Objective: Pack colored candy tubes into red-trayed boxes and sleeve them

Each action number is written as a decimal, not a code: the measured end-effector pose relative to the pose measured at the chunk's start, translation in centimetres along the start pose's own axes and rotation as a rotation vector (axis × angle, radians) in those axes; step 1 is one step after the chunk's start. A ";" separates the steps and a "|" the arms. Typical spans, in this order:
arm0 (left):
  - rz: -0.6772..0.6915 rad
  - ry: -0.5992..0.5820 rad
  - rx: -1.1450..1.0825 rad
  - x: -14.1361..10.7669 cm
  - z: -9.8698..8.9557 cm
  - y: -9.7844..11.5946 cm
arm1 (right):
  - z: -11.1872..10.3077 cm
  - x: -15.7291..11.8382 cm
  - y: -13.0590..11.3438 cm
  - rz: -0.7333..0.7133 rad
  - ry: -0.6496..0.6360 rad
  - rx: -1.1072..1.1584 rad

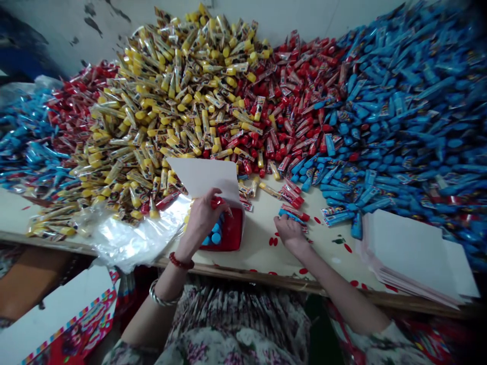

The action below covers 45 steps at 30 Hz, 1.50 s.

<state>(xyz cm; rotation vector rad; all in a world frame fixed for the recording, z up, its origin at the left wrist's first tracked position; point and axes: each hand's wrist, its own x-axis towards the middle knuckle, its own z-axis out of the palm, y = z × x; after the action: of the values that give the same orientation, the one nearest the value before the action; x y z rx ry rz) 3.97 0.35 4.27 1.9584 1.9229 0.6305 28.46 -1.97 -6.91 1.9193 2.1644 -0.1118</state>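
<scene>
Head view: left hand point(201, 220) closed on a small red piece point(217, 203) above a red plastic tray point(233, 228) of round blue caps point(216, 238), right hand point(289, 234) pinching a few slim red-and-blue wrapped sticks point(292, 214) — large heaps of yellow, red and blue wrapped sticks point(178, 101) remain behind.

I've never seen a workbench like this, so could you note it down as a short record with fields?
Left hand: on a red-wrapped piece, above a red container
Right hand: touching a small bunch of red and blue wrapped sticks
Behind: heaps of wrapped sticks, yellow, red and blue
Beside the hands: white paper sheet, clear plastic bag
Far right: stack of paper sheets
</scene>
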 end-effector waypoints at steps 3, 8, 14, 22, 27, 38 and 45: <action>0.067 -0.094 0.140 0.9 1.0 -0.2 | -1.4 -0.1 0.2 -0.020 -0.028 0.023; 0.114 -0.220 0.384 1.0 2.5 -0.3 | -5.3 -2.4 2.8 -0.031 0.162 0.287; 0.175 -0.265 0.478 0.7 3.9 -1.0 | -7.0 -4.1 3.5 -0.156 0.352 0.958; 0.259 -0.367 0.493 2.1 3.4 -1.7 | -4.1 0.4 -2.3 -0.436 0.334 0.829; 0.303 -0.440 0.464 2.7 2.9 -2.0 | -4.8 1.9 -3.8 -0.527 0.260 0.441; 0.407 -0.537 0.419 5.0 3.3 -3.1 | -9.5 2.6 -4.5 -0.642 0.180 0.118; 0.408 -0.470 0.380 4.0 4.2 -4.4 | -10.8 3.3 -5.3 -0.651 0.113 0.022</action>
<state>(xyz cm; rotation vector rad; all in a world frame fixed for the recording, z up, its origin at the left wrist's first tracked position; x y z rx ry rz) 2.42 4.78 -1.29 2.4821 1.4386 -0.1285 21.44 2.92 2.16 1.1800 2.7875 -0.1429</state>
